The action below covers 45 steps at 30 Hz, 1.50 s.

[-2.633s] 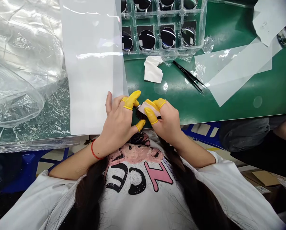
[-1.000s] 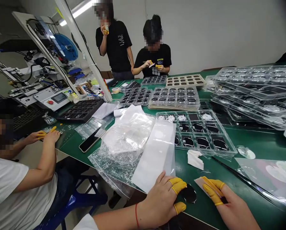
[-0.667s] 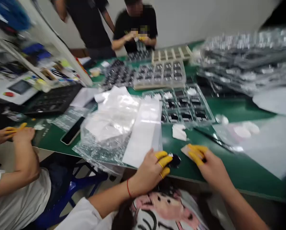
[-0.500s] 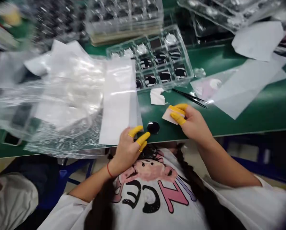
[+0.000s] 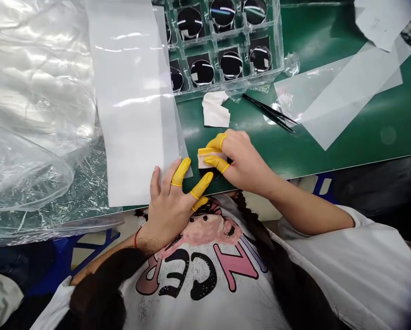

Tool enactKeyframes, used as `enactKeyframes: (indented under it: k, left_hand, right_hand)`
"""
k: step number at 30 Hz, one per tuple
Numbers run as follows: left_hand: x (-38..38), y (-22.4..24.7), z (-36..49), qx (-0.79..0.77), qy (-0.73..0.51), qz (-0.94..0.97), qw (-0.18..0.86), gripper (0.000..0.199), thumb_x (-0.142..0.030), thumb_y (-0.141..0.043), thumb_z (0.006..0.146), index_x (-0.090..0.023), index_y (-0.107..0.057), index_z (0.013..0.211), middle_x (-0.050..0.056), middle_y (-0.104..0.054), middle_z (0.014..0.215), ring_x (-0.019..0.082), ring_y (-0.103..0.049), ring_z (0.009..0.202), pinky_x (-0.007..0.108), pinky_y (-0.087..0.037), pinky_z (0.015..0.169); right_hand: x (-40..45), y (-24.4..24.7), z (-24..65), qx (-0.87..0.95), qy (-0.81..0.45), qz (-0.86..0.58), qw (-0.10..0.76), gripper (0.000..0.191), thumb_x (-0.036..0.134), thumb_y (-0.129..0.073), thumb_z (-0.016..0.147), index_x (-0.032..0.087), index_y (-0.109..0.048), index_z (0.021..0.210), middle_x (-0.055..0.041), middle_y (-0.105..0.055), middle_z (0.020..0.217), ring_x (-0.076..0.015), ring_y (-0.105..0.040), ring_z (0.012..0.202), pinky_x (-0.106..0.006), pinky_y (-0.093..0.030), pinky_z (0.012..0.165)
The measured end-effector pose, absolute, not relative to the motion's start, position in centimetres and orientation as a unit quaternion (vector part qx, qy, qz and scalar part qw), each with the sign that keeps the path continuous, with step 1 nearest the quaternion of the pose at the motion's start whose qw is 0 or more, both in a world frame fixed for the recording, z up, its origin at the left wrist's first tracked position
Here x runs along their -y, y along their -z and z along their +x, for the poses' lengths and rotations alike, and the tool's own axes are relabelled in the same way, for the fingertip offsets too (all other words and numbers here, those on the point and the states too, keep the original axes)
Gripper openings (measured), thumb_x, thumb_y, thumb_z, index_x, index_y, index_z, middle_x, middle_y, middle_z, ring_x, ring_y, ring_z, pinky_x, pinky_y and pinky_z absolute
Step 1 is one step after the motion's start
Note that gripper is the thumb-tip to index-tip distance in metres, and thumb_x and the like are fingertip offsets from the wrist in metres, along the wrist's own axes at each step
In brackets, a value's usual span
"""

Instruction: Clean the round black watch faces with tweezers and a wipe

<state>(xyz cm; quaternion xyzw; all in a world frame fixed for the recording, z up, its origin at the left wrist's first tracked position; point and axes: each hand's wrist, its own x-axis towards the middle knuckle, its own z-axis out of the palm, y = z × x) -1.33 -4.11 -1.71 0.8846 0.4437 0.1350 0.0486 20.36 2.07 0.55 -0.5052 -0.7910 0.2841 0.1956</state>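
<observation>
A round black disc (image 5: pixel 209 173) lies near the front edge of the green table, partly covered by a pale folded pad (image 5: pixel 207 159). Yellow-capped fingers of my right hand (image 5: pixel 238 158) pinch the pad and press it on the disc. From the left, my left hand (image 5: pixel 173 199) reaches in with its fingers spread; its yellow-capped index fingertip is at the disc's lower edge. Behind the hands lies a crumpled white cloth (image 5: pixel 216 110). Black tweezers (image 5: pixel 269 111) rest to the right of the cloth.
A clear compartment tray (image 5: pixel 226 85) of round dark discs stands at the back. White sheets (image 5: pixel 133 114) and clear plastic bags (image 5: pixel 36 91) cover the left side. Translucent sheets (image 5: pixel 346 96) and a small clear disc (image 5: pixel 291 64) lie at the right.
My right hand has moved left with the pad, onto the black disc, which was uncovered before. My left hand's fingers are spread wider. The view has shifted closer to the table.
</observation>
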Motion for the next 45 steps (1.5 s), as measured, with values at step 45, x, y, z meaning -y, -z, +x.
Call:
enactKeyframes:
  k: [45]
  left_hand:
    - [3.1,0.9,-1.4,-0.426,-0.185,0.866,0.185,0.074,-0.039,-0.065,0.094,-0.025,-0.026,0.157,0.021,-0.041,0.159,0.034,-0.038,0.151,0.064,-0.015,0.126]
  right_hand:
    - [-1.4,-0.7,22.0,0.779,-0.18,-0.521,0.298,0.024,0.038,-0.043,0.105,0.026,-0.063,0.107,-0.0036,-0.068,0.097,-0.0207,-0.061,0.091,-0.038,-0.049,0.081]
